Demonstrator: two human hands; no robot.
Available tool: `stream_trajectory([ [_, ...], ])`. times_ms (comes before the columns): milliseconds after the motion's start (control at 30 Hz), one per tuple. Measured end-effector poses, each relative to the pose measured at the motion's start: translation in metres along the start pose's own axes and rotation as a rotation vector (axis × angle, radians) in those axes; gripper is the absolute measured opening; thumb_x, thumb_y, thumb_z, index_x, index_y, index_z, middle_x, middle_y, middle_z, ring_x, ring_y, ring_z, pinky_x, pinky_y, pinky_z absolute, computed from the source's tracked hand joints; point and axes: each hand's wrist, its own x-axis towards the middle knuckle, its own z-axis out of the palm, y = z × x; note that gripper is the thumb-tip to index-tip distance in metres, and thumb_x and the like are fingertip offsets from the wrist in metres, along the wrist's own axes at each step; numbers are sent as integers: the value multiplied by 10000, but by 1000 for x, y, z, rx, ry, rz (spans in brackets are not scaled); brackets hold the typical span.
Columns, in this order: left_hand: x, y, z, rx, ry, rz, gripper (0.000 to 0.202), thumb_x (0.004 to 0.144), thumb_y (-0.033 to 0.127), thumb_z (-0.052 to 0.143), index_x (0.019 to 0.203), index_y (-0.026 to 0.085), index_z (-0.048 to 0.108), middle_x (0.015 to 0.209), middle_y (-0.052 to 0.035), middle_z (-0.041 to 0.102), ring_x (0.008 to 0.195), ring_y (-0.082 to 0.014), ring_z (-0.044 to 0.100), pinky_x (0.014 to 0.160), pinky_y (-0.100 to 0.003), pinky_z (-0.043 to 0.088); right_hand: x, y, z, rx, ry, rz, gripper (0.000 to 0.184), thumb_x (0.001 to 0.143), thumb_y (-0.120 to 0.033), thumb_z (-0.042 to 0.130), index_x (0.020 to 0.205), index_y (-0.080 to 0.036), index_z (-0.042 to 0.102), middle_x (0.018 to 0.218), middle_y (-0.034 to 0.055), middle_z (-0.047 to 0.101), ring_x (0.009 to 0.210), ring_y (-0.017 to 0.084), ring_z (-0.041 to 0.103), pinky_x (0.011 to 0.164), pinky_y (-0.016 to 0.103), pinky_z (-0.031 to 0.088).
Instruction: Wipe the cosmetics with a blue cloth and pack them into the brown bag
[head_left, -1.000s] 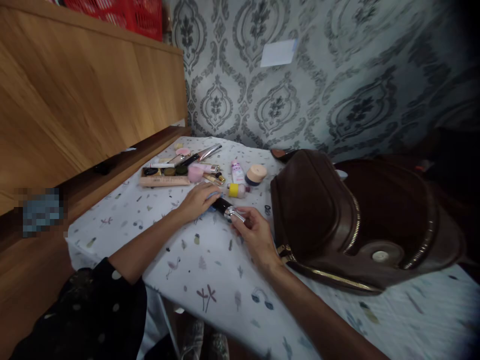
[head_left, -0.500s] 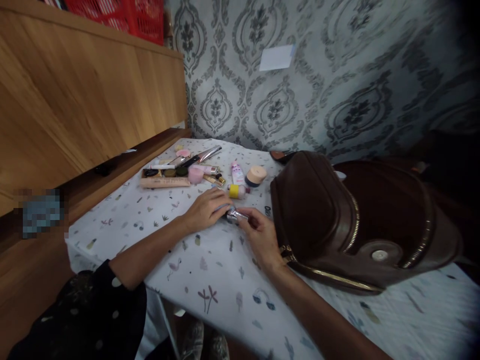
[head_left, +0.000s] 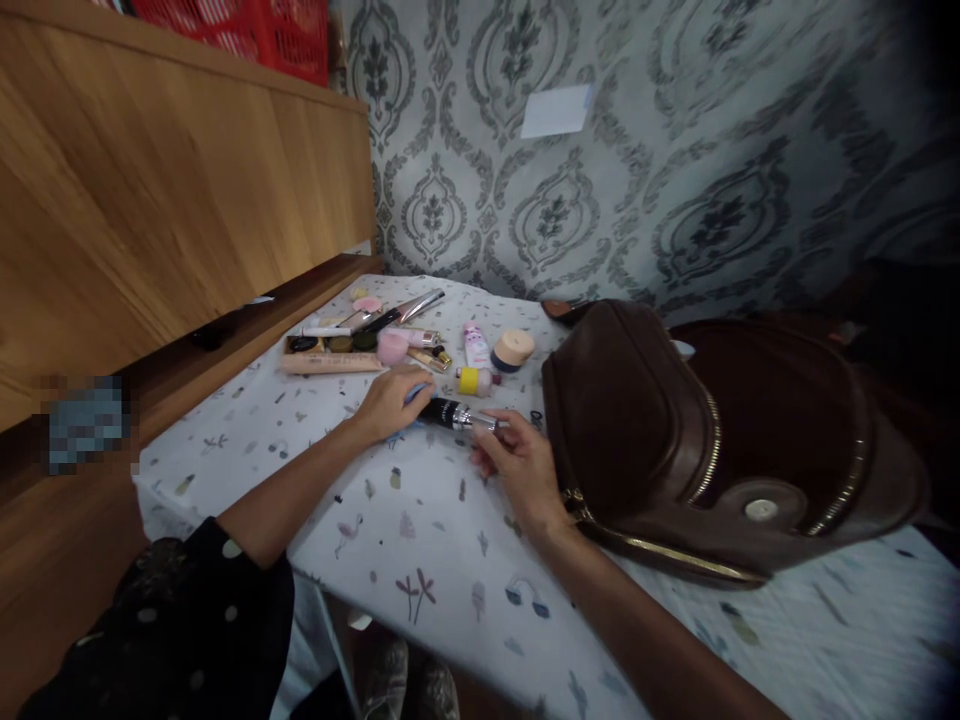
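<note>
A cosmetic tube (head_left: 441, 412), black with a shiny silver end, lies across the space between my hands, over the tablecloth. My right hand (head_left: 517, 465) pinches the silver end between thumb and fingers. At the black end, my left hand (head_left: 391, 400) is closed around a small light-blue thing (head_left: 417, 394), whose kind I cannot make out. Whether the left fingers also grip the tube is hidden. Just beyond the tube lies a small bottle with a yellow band (head_left: 477, 381). Behind it are a pink-and-white tube (head_left: 475, 345) and a round beige jar with a dark base (head_left: 513, 350).
Several cosmetics, including a long peach tube (head_left: 331, 364), a pink sponge (head_left: 391, 348) and brushes (head_left: 409, 310), are grouped at the back left. A brown leather bag (head_left: 622, 420) stands close by my right hand. A wooden cabinet (head_left: 187, 190) borders the patterned tablecloth (head_left: 405, 540) on the left.
My left hand has moved left along the tube, uncovering its black body. The right hand still holds the silver end, its fingers slightly shifted.
</note>
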Motion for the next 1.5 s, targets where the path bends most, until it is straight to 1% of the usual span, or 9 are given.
stream_trajectory([
  [67, 0, 8, 1, -65, 1, 91, 214, 934, 246, 471, 852, 175, 655, 840, -61, 663, 845, -197, 600, 794, -319, 450, 0, -2, 1, 8, -10, -8, 517, 619, -544, 779, 948, -182, 610, 613, -25, 608, 472, 127, 554, 394, 217, 373],
  [167, 0, 16, 1, -135, -26, 176, 234, 943, 252, 457, 915, 173, 676, 886, -75, 671, 893, -203, 607, 825, -324, 459, 1, -1, 1, 9, -6, -30, 535, 603, -557, 795, 934, -176, 617, 637, -14, 620, 512, 134, 581, 413, 214, 381],
  [333, 1, 7, -2, -144, -68, 74, 259, 946, 289, 458, 906, 166, 682, 882, -76, 689, 850, -202, 624, 797, -322, 464, 0, -1, -1, 3, 15, -33, 536, 665, -628, 740, 918, -166, 644, 638, 6, 613, 546, 152, 600, 432, 230, 394],
  [500, 2, -1, -4, -120, -99, -22, 276, 951, 300, 455, 862, 165, 679, 867, -64, 709, 816, -196, 636, 785, -316, 466, -1, -1, -1, -21, -7, -63, 478, 694, -575, 737, 943, -175, 657, 668, 11, 620, 590, 158, 605, 458, 237, 417],
  [700, 2, 12, -5, -201, -95, 41, 271, 957, 333, 467, 918, 176, 683, 917, -69, 704, 868, -196, 638, 828, -310, 465, -1, 1, 0, -39, -6, -127, 471, 721, -504, 714, 1062, -190, 630, 728, 8, 607, 629, 169, 616, 456, 240, 428],
  [900, 5, 10, -11, -201, -194, -76, 357, 969, 384, 402, 807, 170, 637, 729, -8, 608, 690, -156, 545, 673, -272, 400, -3, -2, 2, -36, -27, -168, 387, 730, -473, 713, 972, -180, 641, 749, 29, 633, 658, 177, 623, 490, 258, 452],
  [1100, 7, -2, -12, -226, -231, -160, 388, 948, 427, 398, 691, 177, 546, 650, 20, 503, 652, -142, 479, 623, -258, 351, -5, -4, 1, -32, -73, -231, 350, 749, -454, 726, 985, -200, 674, 738, 26, 656, 683, 173, 614, 605, 297, 505],
  [1333, 3, 5, -6, -191, -165, -117, 382, 965, 405, 380, 694, 178, 523, 630, 28, 491, 638, -135, 475, 632, -258, 345, -5, -6, 2, 35, -45, -145, 475, 685, -511, 770, 1018, -206, 623, 837, 20, 660, 687, 158, 616, 648, 307, 522],
  [1500, 1, 10, -5, -158, -152, -84, 374, 973, 396, 377, 705, 178, 522, 647, 26, 498, 652, -133, 482, 658, -259, 351, 1, 0, -2, 39, 34, -67, 464, 645, -570, 788, 803, -188, 576, 691, 9, 639, 634, 158, 608, 660, 315, 517],
])
